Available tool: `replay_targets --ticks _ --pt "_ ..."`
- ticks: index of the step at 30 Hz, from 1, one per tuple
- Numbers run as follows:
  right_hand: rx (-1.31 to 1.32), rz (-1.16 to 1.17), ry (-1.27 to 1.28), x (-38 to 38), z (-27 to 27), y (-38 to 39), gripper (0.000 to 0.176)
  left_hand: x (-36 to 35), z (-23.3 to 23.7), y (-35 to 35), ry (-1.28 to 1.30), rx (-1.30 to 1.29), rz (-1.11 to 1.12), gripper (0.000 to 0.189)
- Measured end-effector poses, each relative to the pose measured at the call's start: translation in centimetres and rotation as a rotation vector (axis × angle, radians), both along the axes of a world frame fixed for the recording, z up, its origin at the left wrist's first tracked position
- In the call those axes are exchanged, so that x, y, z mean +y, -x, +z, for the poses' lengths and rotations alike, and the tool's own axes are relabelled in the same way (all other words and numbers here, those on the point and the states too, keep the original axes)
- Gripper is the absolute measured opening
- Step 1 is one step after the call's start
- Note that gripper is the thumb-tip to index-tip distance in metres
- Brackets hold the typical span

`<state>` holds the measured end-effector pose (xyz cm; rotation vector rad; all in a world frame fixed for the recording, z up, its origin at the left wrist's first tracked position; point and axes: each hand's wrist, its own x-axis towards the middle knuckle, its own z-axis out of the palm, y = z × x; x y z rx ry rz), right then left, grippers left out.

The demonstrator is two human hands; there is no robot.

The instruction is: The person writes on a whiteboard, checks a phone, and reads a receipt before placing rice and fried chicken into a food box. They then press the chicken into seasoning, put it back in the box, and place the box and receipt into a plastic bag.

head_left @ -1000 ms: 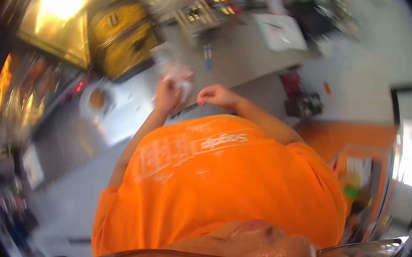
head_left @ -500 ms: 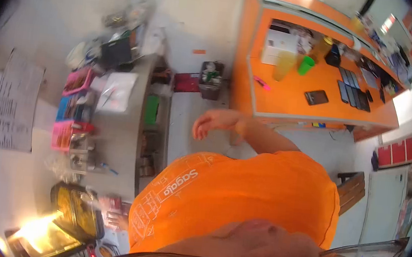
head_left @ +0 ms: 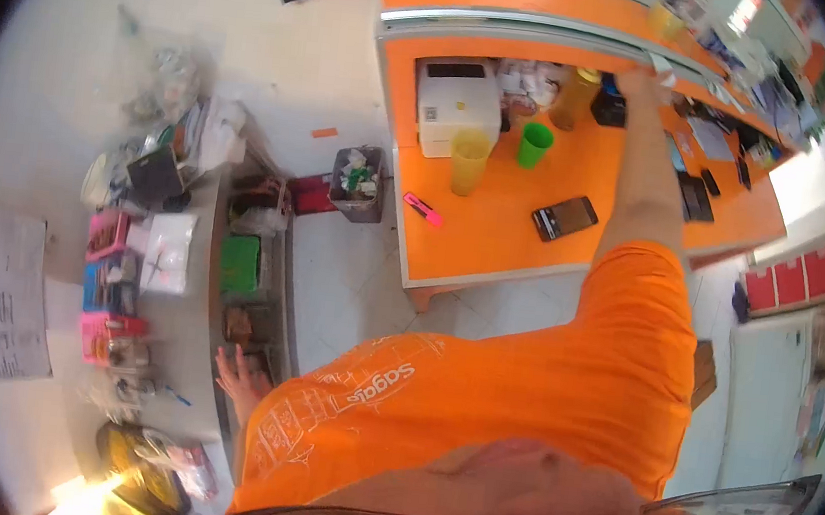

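My left hand (head_left: pixel 241 377) is low on the left beside the grey counter's edge (head_left: pixel 208 337), its fingers spread and nothing in it. My right arm reaches over the orange desk (head_left: pixel 494 251). My right hand (head_left: pixel 642 87) is at the shelf edge at the back, beside a black object (head_left: pixel 609 105) and a white piece (head_left: pixel 662 69); its fingers are too unclear to make out. Left of this arm lie a phone (head_left: pixel 564 219), a green cup (head_left: pixel 535 146), a yellow cup (head_left: pixel 468 163) and a pink marker (head_left: pixel 423 208). A white box-like device (head_left: pixel 457 107) stands behind them.
More phones (head_left: pixel 694 197) lie right of my arm. A filled bin (head_left: pixel 357 183) stands on the floor between counter and desk. Pink baskets (head_left: pixel 108 234), a blue basket (head_left: pixel 111 284) and a bright lamp (head_left: pixel 95 501) are on the left.
My right hand has moved from above the floor gap to the back of the desk. My left hand has moved forward along the counter. The view has shifted nearer the desk.
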<state>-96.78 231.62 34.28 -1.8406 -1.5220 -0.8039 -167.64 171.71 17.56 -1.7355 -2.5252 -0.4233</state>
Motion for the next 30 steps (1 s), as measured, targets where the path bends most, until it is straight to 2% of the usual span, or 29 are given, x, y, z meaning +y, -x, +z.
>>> replay_targets --ticks 2,4,5,6,7,8,10,11,12,13,14,15,16,17,18,19,20,22,24,25,26,27,28,29,30 --pt "-0.091 0.027 0.092 0.8 0.3 -4.7 0.060 0.1 0.9 -0.2 -0.081 -0.025 -0.015 0.079" --pt "-0.404 -0.176 0.677 6.6 -2.1 -12.4 0.052 1.1 2.2 -0.9 -0.137 -0.063 0.004 0.075" --pt "-0.497 -0.104 0.617 3.6 -0.3 -9.4 0.043 1.5 1.4 -0.7 -0.127 -0.065 0.093 0.072" --pt "-0.594 -0.038 0.552 -0.5 2.5 -4.9 0.035 2.4 3.6 -2.0 -0.059 -0.111 0.183 0.069" --pt "-0.366 -0.091 0.404 5.6 -1.5 -10.7 0.035 2.2 2.5 -1.3 -0.160 -0.231 0.120 0.064" --pt "-0.051 -0.159 0.479 -2.4 4.2 1.4 0.041 1.6 2.4 -0.9 -0.121 -0.418 0.119 0.057" --pt "0.106 0.277 0.264 -5.9 0.8 11.4 0.037 1.1 1.5 -0.9 -0.051 -0.662 0.151 0.041" --pt "0.208 0.476 0.164 -7.9 -0.2 17.0 0.035 1.3 2.0 -1.1 -0.012 -0.718 0.125 0.039" --pt "0.201 0.712 0.269 -14.7 0.2 26.3 0.026 2.1 5.6 -2.2 0.110 -0.919 0.197 0.038" --pt "0.304 0.936 0.448 -18.6 -2.6 33.0 0.022 2.4 5.2 -1.8 0.084 -1.024 0.121 0.040" --pt "0.099 1.346 0.329 -19.1 -6.7 38.7 0.026 3.9 4.7 -0.9 0.064 -1.123 0.020 0.043" --pt "-0.015 1.434 0.437 -25.0 -7.3 45.2 0.025 3.9 5.6 -1.1 0.010 -1.382 0.081 0.044" --pt "0.056 1.655 0.578 -29.7 -8.1 50.5 0.021 3.8 6.3 -1.2 -0.052 -1.640 0.122 0.046" --pt "-0.066 1.749 0.757 -32.7 -9.3 55.0 0.020 3.9 6.4 -0.8 -0.120 -1.760 0.224 0.044" --pt "-0.064 1.830 0.954 -36.4 -10.1 58.7 0.023 3.8 6.2 -0.3 -0.191 -1.882 0.324 0.042" --pt "0.063 1.854 1.212 -40.2 -10.7 62.2 0.022 3.1 5.8 0.7 -0.262 -2.004 0.423 0.041" --pt "0.196 1.851 1.477 -43.2 -11.5 65.2 0.021 1.8 4.7 2.2 -0.400 -2.002 0.556 0.038" --pt "-0.456 2.356 0.763 -46.5 -15.5 70.3 0.028 -0.7 0.3 6.1 -0.671 -1.964 0.818 0.033" --pt "-0.389 2.457 0.901 -50.1 -20.8 74.5 0.032 -6.1 -4.0 11.1 -0.826 -1.848 0.870 0.021" --pt "-0.362 2.505 0.970 -51.6 -21.0 76.5 0.034 -8.1 -1.8 12.2 -1.120 -1.759 0.961 0.026" --pt "-0.447 2.542 1.103 -52.1 -21.0 78.2 0.034 -10.0 0.5 13.1 -1.356 -1.690 1.036 0.033" --pt "-0.531 2.565 1.249 -53.0 -19.1 79.5 0.033 -13.3 -2.9 15.9 -1.386 -1.365 0.898 0.040" --pt "-0.611 2.576 1.403 -53.8 -18.1 80.7 0.033 -16.3 1.4 16.4 -1.053 -1.155 1.125 0.036" --pt "-0.637 2.359 1.669 -53.6 -20.7 82.2 0.027 -19.3 5.8 16.8 -0.694 -0.962 1.319 0.035" --pt "-0.549 2.320 1.622 -53.2 -20.9 83.7 0.025 -22.5 2.2 18.7 -0.969 -0.787 1.121 0.038"
